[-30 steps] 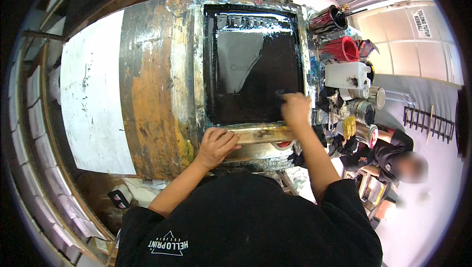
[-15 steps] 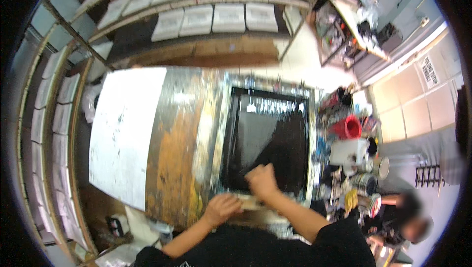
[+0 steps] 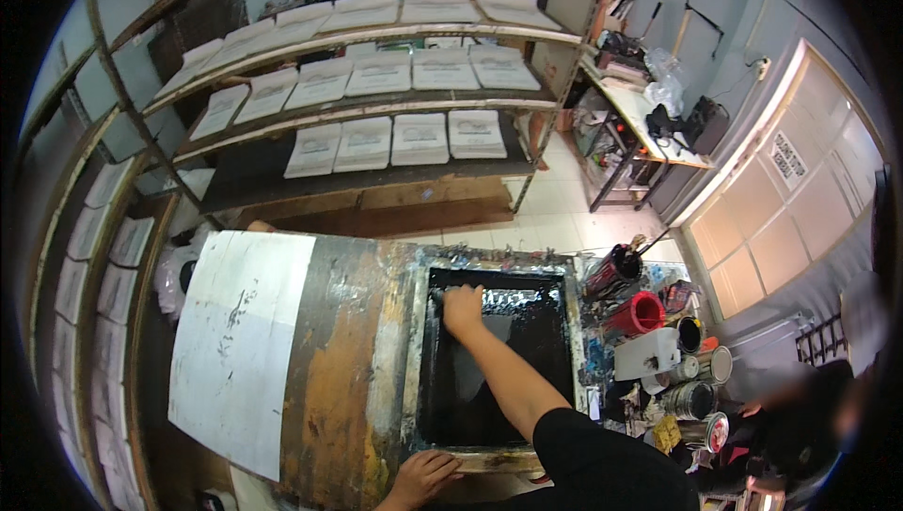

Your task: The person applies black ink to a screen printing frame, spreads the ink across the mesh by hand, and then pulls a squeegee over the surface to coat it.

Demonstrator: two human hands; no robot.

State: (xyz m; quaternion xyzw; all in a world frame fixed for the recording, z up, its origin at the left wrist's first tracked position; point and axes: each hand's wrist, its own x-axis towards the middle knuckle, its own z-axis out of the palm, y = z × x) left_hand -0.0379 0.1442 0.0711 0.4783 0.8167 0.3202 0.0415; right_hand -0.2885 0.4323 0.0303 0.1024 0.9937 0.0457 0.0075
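Observation:
A screen printing frame (image 3: 409,370) with a pale, ink-stained wooden rim lies on the worktable. Wet black ink covers its mesh (image 3: 508,370), shining near the far side. My right hand (image 3: 462,310) is closed in a fist at the frame's far left corner, forearm stretched across the mesh. Whatever it grips is dark and lost against the ink. At the near left corner, my left hand (image 3: 423,478) holds the frame's near rim, fingers curled over the wood. Left of the frame, a large white sheet (image 3: 240,342) with dark marks covers the table's end.
Ink cans, a red bucket (image 3: 645,312) and a white jug (image 3: 647,354) crowd the right side. A co-worker (image 3: 800,426) in dark clothes is at the lower right. Shelves (image 3: 367,107) of printed white pieces stand beyond the table and along the left.
My right hand has gone from the near part of the mesh to its far left corner. My left hand stays at the near rim. The view has tilted up, showing more shelves.

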